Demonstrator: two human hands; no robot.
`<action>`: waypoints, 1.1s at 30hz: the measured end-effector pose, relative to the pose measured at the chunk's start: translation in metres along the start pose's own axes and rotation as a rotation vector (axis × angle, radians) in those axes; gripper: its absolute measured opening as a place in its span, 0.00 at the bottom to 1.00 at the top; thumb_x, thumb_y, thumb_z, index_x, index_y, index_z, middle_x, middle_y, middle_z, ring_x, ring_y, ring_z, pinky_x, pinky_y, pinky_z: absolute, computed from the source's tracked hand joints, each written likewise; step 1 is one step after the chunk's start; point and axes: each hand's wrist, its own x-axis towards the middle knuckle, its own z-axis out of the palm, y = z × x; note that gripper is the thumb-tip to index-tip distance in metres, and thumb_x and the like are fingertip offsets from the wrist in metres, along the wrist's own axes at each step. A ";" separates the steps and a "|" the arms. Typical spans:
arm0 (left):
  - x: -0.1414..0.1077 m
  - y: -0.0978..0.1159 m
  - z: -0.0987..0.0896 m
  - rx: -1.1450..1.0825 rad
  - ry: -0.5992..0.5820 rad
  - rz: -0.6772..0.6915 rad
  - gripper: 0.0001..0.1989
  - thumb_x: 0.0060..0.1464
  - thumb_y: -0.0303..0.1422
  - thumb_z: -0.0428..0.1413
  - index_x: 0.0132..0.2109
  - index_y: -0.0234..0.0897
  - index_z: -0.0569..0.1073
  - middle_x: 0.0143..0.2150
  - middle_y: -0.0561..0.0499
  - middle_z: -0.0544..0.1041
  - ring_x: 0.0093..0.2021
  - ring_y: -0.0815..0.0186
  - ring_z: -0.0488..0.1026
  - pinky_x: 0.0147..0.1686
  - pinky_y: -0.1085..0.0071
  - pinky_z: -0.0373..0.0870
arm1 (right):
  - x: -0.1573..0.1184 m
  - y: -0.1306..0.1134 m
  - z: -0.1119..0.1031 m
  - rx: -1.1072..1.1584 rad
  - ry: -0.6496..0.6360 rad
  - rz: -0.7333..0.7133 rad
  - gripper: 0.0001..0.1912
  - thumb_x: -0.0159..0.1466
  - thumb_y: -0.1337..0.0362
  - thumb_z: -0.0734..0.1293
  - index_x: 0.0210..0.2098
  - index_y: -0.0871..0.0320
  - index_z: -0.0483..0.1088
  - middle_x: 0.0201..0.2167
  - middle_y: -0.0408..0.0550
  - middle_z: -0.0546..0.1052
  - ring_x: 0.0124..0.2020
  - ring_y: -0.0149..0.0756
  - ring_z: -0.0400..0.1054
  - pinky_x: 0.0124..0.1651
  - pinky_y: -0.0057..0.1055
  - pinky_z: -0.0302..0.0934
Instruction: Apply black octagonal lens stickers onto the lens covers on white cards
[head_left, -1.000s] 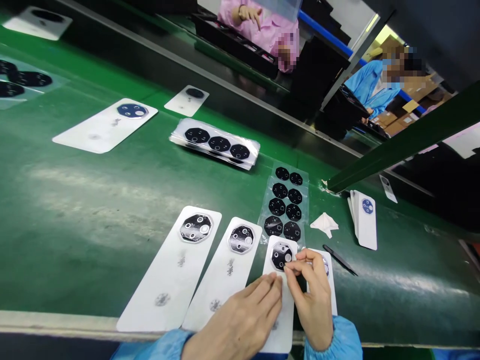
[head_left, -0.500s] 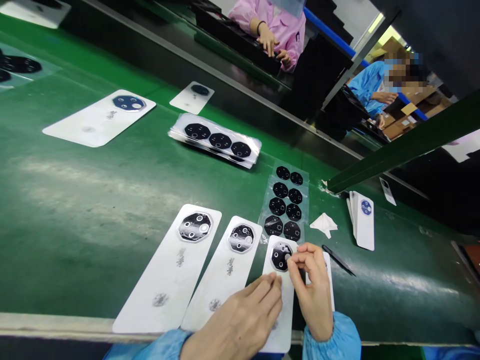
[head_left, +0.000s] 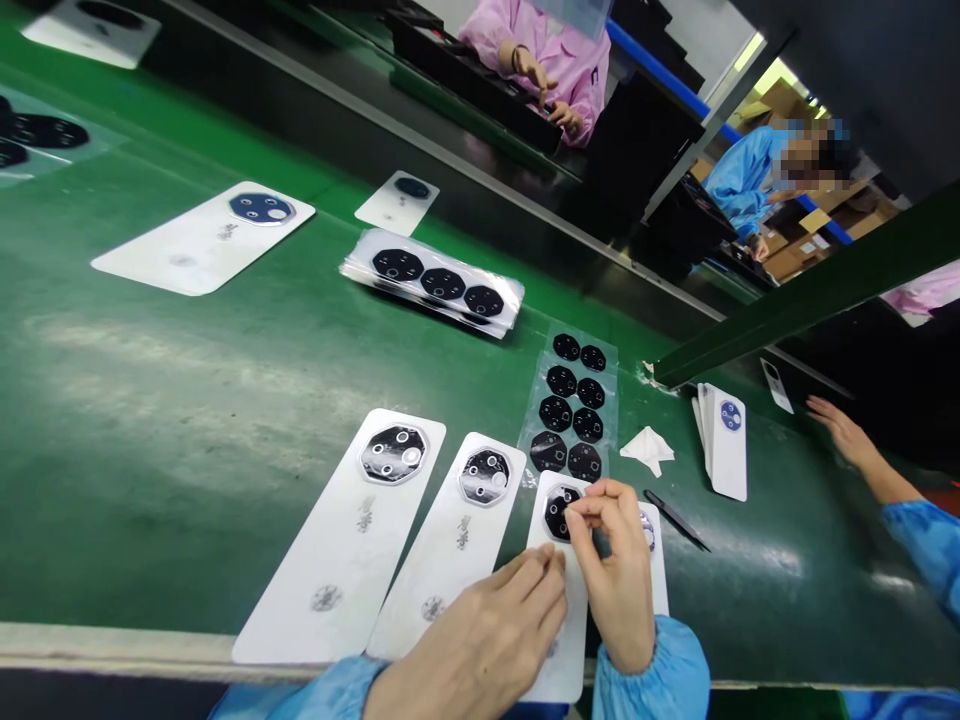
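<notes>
A white phone back cover point(head_left: 561, 610) with a black octagonal camera patch point(head_left: 559, 515) lies in front of me at the bench edge. My left hand point(head_left: 480, 630) rests across its left side, fingers bent and pressed together, fingertips touching the cover. My right hand point(head_left: 611, 560) has thumb and fingertips pinched over the right part of the patch. Whatever is in that pinch is too small or hidden to make out. Two more covers, one beside point(head_left: 454, 540) and one farther left point(head_left: 349, 530), carry shiny patches. Another cover point(head_left: 656, 570) is partly hidden behind my right hand.
Beyond my hands lies a clear sheet of black octagonal stickers point(head_left: 574, 405). Nearby are a crumpled white scrap point(head_left: 648, 450), black tweezers point(head_left: 677, 520) and stacked covers point(head_left: 724, 440). Wrapped sticker sheets point(head_left: 433, 282) sit farther back. A co-worker's hand point(head_left: 847, 435) reaches in; a green post point(head_left: 810, 285) slants across.
My right hand has shifted slightly left over the black patch, still pinched. My left hand stays in place. A co-worker's blue-sleeved arm has come in from the right. Covers at the back left have moved slightly right.
</notes>
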 end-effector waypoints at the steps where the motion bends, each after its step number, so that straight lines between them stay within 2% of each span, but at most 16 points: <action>1: 0.000 0.000 0.001 0.001 0.011 -0.002 0.16 0.57 0.18 0.42 0.47 0.27 0.71 0.46 0.45 0.76 0.48 0.62 0.72 0.51 0.68 0.64 | -0.001 -0.001 0.002 -0.021 -0.012 -0.025 0.07 0.66 0.64 0.60 0.32 0.57 0.67 0.41 0.49 0.63 0.34 0.31 0.65 0.37 0.31 0.66; 4: 0.001 0.000 0.003 -0.003 0.038 -0.007 0.16 0.56 0.17 0.42 0.45 0.28 0.71 0.44 0.46 0.76 0.47 0.61 0.72 0.51 0.67 0.65 | -0.002 -0.001 0.008 -0.081 -0.026 -0.058 0.07 0.67 0.65 0.59 0.33 0.56 0.67 0.41 0.49 0.62 0.32 0.30 0.65 0.37 0.30 0.65; 8: 0.001 -0.001 0.000 -0.023 0.007 -0.003 0.16 0.56 0.18 0.42 0.45 0.29 0.71 0.44 0.47 0.76 0.47 0.61 0.71 0.51 0.67 0.64 | 0.000 0.001 0.012 -0.160 -0.027 -0.062 0.08 0.66 0.65 0.60 0.32 0.56 0.68 0.42 0.49 0.62 0.31 0.31 0.64 0.36 0.32 0.64; 11: 0.000 -0.001 -0.002 -0.002 0.004 0.000 0.17 0.56 0.18 0.41 0.46 0.28 0.71 0.45 0.46 0.76 0.47 0.61 0.71 0.50 0.67 0.64 | 0.006 0.001 0.011 -0.111 0.009 0.013 0.09 0.66 0.63 0.60 0.30 0.57 0.66 0.42 0.49 0.62 0.27 0.28 0.63 0.32 0.31 0.64; 14: 0.000 -0.002 -0.002 0.012 0.007 0.007 0.18 0.57 0.17 0.40 0.48 0.27 0.70 0.48 0.45 0.75 0.48 0.61 0.71 0.50 0.67 0.64 | 0.009 0.001 0.007 -0.030 0.040 0.070 0.10 0.66 0.61 0.59 0.31 0.57 0.66 0.42 0.48 0.62 0.29 0.29 0.64 0.30 0.29 0.64; 17: 0.001 -0.002 0.001 0.000 0.012 0.015 0.17 0.56 0.17 0.41 0.47 0.27 0.70 0.46 0.45 0.75 0.47 0.61 0.71 0.49 0.67 0.64 | 0.006 -0.001 0.007 -0.059 0.008 0.017 0.09 0.66 0.62 0.60 0.31 0.57 0.67 0.42 0.49 0.62 0.29 0.29 0.64 0.29 0.28 0.64; 21: 0.001 0.000 0.002 -0.020 -0.002 -0.003 0.15 0.56 0.18 0.43 0.46 0.29 0.71 0.43 0.47 0.76 0.46 0.62 0.72 0.48 0.67 0.65 | 0.003 -0.003 0.013 -0.163 -0.013 -0.076 0.09 0.65 0.65 0.60 0.30 0.57 0.68 0.41 0.48 0.61 0.27 0.28 0.62 0.33 0.31 0.63; 23: 0.001 0.001 0.000 -0.017 -0.029 -0.005 0.14 0.56 0.18 0.44 0.46 0.29 0.70 0.44 0.47 0.76 0.47 0.63 0.71 0.49 0.68 0.65 | 0.004 -0.002 0.013 -0.146 0.055 -0.074 0.08 0.65 0.66 0.61 0.29 0.57 0.68 0.40 0.48 0.62 0.28 0.28 0.62 0.33 0.30 0.62; 26: 0.000 0.000 -0.003 0.022 -0.063 0.006 0.15 0.57 0.19 0.45 0.49 0.27 0.69 0.49 0.44 0.74 0.50 0.63 0.70 0.50 0.68 0.64 | 0.008 -0.001 0.002 -0.046 0.381 -0.061 0.05 0.63 0.64 0.63 0.31 0.57 0.67 0.40 0.48 0.64 0.39 0.35 0.64 0.38 0.31 0.60; 28: 0.000 0.000 -0.004 0.036 -0.056 0.014 0.16 0.56 0.18 0.45 0.49 0.26 0.69 0.50 0.43 0.73 0.50 0.62 0.70 0.49 0.68 0.66 | 0.010 -0.001 -0.011 0.060 0.528 -0.004 0.05 0.62 0.62 0.63 0.32 0.56 0.66 0.39 0.47 0.65 0.41 0.37 0.63 0.40 0.33 0.58; 30: 0.001 0.000 -0.004 0.039 -0.043 0.016 0.16 0.54 0.17 0.44 0.47 0.27 0.70 0.49 0.43 0.74 0.49 0.61 0.71 0.48 0.68 0.68 | 0.008 -0.004 -0.024 0.211 0.508 0.106 0.09 0.63 0.60 0.61 0.28 0.56 0.63 0.33 0.44 0.66 0.34 0.34 0.63 0.34 0.32 0.58; 33: 0.004 0.002 -0.005 0.041 -0.027 0.007 0.17 0.52 0.15 0.44 0.45 0.26 0.71 0.47 0.43 0.74 0.48 0.59 0.71 0.47 0.67 0.69 | -0.003 -0.013 -0.035 0.367 0.456 0.219 0.15 0.64 0.58 0.58 0.22 0.54 0.54 0.21 0.38 0.58 0.21 0.30 0.55 0.23 0.29 0.53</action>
